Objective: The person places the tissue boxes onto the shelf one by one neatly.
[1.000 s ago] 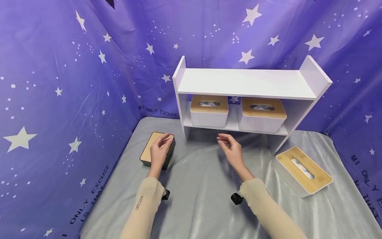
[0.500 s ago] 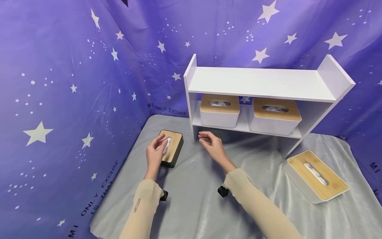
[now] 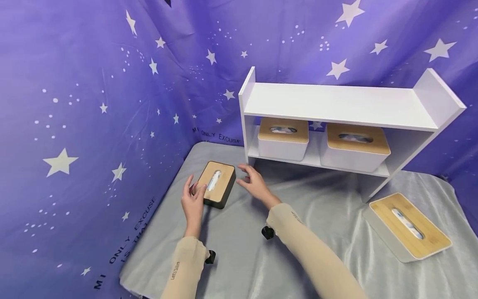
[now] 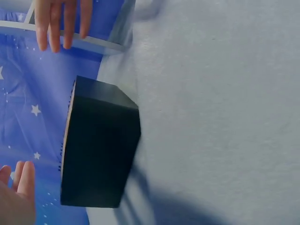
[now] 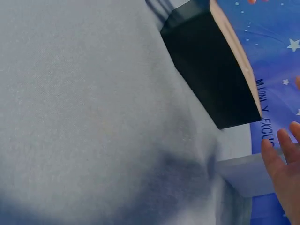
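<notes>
1. Black tissue box [image 3: 216,184] (wooden lid, tissue showing in its slot) sits near the grey cloth's [image 3: 242,257] back left corner, just left of the white shelf [image 3: 336,104].
2. Left hand [image 3: 193,200] spreads its fingers beside the box's near end, holding nothing.
3. Right hand [image 3: 254,183] hovers with fingers relaxed at its right side, apart from it.
4. Judgement: gripping both long sides evenly would keep it level.
5. Count: one black box, three white ones [image 3: 283,139] [image 3: 354,147] [image 3: 407,226].
</notes>
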`<act>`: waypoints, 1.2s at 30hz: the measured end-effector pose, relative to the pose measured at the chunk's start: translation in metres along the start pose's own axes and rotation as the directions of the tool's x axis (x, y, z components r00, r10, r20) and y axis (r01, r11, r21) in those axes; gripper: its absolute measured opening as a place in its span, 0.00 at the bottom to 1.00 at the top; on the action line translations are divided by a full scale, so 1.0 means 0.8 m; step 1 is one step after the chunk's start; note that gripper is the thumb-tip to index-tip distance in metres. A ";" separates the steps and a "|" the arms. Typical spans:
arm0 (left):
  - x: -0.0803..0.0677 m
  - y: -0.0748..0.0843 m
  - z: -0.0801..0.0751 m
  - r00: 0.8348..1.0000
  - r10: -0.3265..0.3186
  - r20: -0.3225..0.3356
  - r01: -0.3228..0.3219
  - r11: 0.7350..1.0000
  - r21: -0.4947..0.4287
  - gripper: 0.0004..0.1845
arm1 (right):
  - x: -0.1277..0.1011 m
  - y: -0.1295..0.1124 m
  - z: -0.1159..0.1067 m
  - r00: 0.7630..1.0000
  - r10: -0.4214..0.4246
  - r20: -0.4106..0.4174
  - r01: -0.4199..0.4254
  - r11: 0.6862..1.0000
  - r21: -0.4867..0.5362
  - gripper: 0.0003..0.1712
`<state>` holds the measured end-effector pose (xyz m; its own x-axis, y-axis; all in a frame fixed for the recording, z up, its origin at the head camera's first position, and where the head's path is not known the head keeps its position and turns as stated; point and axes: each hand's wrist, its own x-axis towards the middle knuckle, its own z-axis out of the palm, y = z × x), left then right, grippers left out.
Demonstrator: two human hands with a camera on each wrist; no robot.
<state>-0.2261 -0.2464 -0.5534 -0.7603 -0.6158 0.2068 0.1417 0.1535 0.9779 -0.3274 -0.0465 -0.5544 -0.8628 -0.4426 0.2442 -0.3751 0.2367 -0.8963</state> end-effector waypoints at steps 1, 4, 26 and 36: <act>-0.002 -0.002 0.000 1.000 -0.001 -0.003 0.001 1.000 -0.012 0.33 | 0.001 0.002 0.002 1.000 0.013 0.012 -0.013 1.000 0.001 0.32; -0.011 -0.009 0.001 1.000 -0.003 -0.005 0.003 1.000 -0.022 0.35 | 0.003 0.008 0.009 0.997 0.059 0.058 -0.059 0.998 0.002 0.37; -0.052 -0.050 0.026 0.991 -0.131 0.033 0.118 0.958 0.262 0.65 | 0.009 0.014 0.037 0.968 0.219 0.126 -0.225 0.974 0.039 0.48; -0.041 -0.059 0.013 0.996 -0.080 0.038 0.063 0.941 0.332 0.67 | 0.010 0.014 0.036 0.965 0.228 0.129 -0.232 0.972 0.019 0.48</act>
<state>-0.2146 -0.2253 -0.6069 -0.7927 -0.5964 0.1265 -0.1249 0.3619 0.9238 -0.3289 -0.0724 -0.5731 -0.8745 -0.4848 -0.0166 -0.1579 0.3168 -0.9352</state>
